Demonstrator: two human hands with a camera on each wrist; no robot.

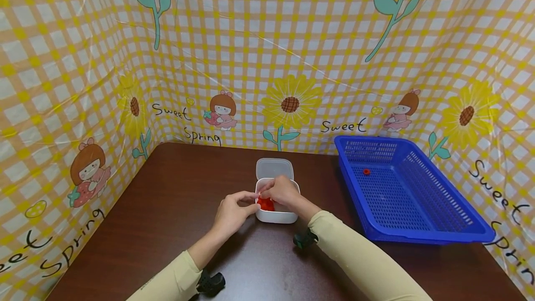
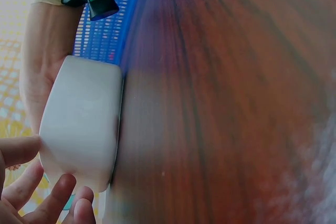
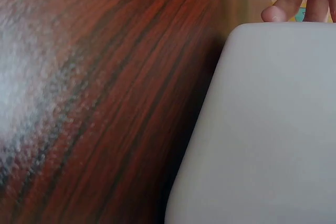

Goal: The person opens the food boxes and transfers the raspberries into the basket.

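Note:
A white plastic box (image 1: 277,217) stands on the table with several small red pieces (image 1: 265,205) heaped at its left inside. My left hand (image 1: 232,210) is at the box's left end. Its thumb and fingers, spread and lightly bent, touch the wall and rim; the left wrist view shows the fingers (image 2: 55,200) around that end. Reaching in over the right rim, my right hand (image 1: 282,192) points its bent fingers down at the red pieces. Those fingertips are hidden among the pieces, so I cannot tell whether they pinch one. In the right wrist view the white wall hides this hand.
Directly behind the box is a translucent lid (image 1: 274,169). A large blue plastic basket (image 1: 355,199) stands to the right, with one small red piece (image 1: 366,171) on its floor. Checked cloth (image 1: 251,59) walls surround the dark wooden table (image 1: 175,185) at the back and sides.

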